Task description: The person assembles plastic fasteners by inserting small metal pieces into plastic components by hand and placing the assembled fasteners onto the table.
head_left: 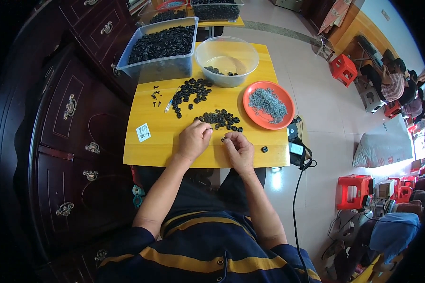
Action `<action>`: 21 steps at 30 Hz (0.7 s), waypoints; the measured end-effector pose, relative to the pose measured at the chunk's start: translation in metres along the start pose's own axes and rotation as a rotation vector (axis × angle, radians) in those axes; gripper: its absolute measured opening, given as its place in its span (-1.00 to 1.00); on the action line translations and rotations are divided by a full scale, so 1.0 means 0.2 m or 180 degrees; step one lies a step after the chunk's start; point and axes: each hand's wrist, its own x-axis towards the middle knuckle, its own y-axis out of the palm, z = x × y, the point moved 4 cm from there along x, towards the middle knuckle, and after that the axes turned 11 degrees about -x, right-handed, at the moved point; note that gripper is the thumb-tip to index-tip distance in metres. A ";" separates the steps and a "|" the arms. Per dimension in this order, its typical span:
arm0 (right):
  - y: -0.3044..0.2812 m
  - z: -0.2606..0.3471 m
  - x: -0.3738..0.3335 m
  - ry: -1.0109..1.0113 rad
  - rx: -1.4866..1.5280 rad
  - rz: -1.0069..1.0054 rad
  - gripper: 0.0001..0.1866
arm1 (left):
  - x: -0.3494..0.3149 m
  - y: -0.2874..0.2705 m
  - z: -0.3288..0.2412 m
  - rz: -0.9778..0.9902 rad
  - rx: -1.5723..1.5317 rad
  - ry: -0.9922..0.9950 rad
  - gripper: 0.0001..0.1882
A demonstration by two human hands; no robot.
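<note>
My right hand (240,152) is closed in a pinch over the front part of the yellow table (170,146). A small black plastic piece (224,138) shows between its thumb and forefinger. To its left, my left hand (194,142) has its fingertips pressed together; whatever they hold is hidden. Just beyond both hands lies a loose pile of small black oval plastic pieces (229,118). A second cluster of these pieces (192,90) lies farther back. One single black piece (265,149) sits apart, right of my right hand.
An orange-red plate (250,114) holds small silvery metal bits (268,104). At the back stand a clear bin (191,35) of black pieces and a clear round bowl (250,63). A white label (143,132) lies left. Dark drawers (66,122) flank the table; a black cable (295,203) hangs right.
</note>
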 end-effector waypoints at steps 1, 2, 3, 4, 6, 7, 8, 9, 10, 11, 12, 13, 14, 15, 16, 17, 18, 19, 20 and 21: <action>0.00 0.00 0.00 0.0006 0.0008 0.0005 -0.89 | -0.01 0.00 0.01 0.0003 0.0000 0.0002 -0.87; 0.00 0.01 0.00 0.0005 0.0011 0.0005 -0.89 | -0.01 0.00 0.03 -0.0075 -0.0558 -0.0190 -0.92; 0.00 0.01 0.00 0.0039 0.0039 0.0019 -0.89 | -0.02 0.00 0.05 -0.0154 -0.1116 -0.0382 -0.95; 0.01 0.01 0.00 0.0073 0.0066 0.0034 -0.90 | -0.04 0.01 0.06 -0.0156 -0.1112 -0.0381 -0.95; 0.00 0.00 0.00 0.0075 0.0157 0.0016 -0.90 | -0.07 0.04 0.09 -0.0080 -0.2560 -0.1295 -0.94; 0.00 -0.01 0.00 0.0074 0.0247 0.0003 -0.90 | -0.08 0.04 0.08 -0.0078 -0.2561 -0.1292 -0.94; 0.00 -0.01 0.01 0.0074 0.0247 0.0004 -0.90 | -0.09 0.04 0.06 -0.0065 -0.2947 -0.1420 -0.94; 0.00 -0.01 0.01 0.0096 0.0234 0.0018 -0.91 | -0.09 0.05 0.04 -0.0051 -0.3334 -0.1546 -0.94; 0.00 -0.02 0.01 0.0118 0.0220 0.0031 -0.91 | -0.10 0.05 0.04 -0.0052 -0.3336 -0.1545 -0.94; 0.00 -0.02 0.01 0.0115 0.0218 0.0030 -0.91 | -0.10 0.05 0.03 -0.0129 -0.3516 -0.1583 -0.95; 0.00 -0.02 0.01 0.0101 0.0266 0.0028 -0.91 | -0.11 0.05 0.03 -0.0205 -0.3697 -0.1621 -0.94; 0.01 -0.02 0.01 0.0088 0.0314 0.0025 -0.91 | -0.11 0.06 0.03 -0.0204 -0.3699 -0.1617 -0.94; 0.01 -0.01 0.01 0.0085 0.0312 0.0026 -0.91 | -0.12 0.07 0.03 -0.0200 -0.3670 -0.1578 -0.94; 0.00 0.01 0.00 0.0084 0.0361 0.0002 -0.91 | -0.12 0.08 0.04 -0.0195 -0.3641 -0.1539 -0.93; 0.00 0.02 0.00 0.0084 0.0411 -0.0022 -0.91 | -0.13 0.08 0.04 -0.0197 -0.3642 -0.1538 -0.93; 0.00 0.01 0.00 0.0083 0.0411 -0.0025 -0.91 | -0.13 0.08 0.04 -0.0149 -0.3678 -0.1571 -0.91; 0.00 0.01 0.00 0.0057 0.0429 -0.0006 -0.91 | -0.13 0.08 0.04 -0.0100 -0.3713 -0.1604 -0.89; 0.00 0.00 0.01 0.0031 0.0448 0.0012 -0.92 | -0.13 0.08 0.04 -0.0097 -0.3712 -0.1603 -0.89; 0.00 0.00 0.01 0.0030 0.0452 0.0010 -0.92 | -0.13 0.08 0.04 -0.0046 -0.3684 -0.1633 -0.87; 0.00 -0.01 0.01 -0.0028 0.0387 -0.0009 -0.92 | -0.13 0.09 0.05 0.0005 -0.3655 -0.1663 -0.84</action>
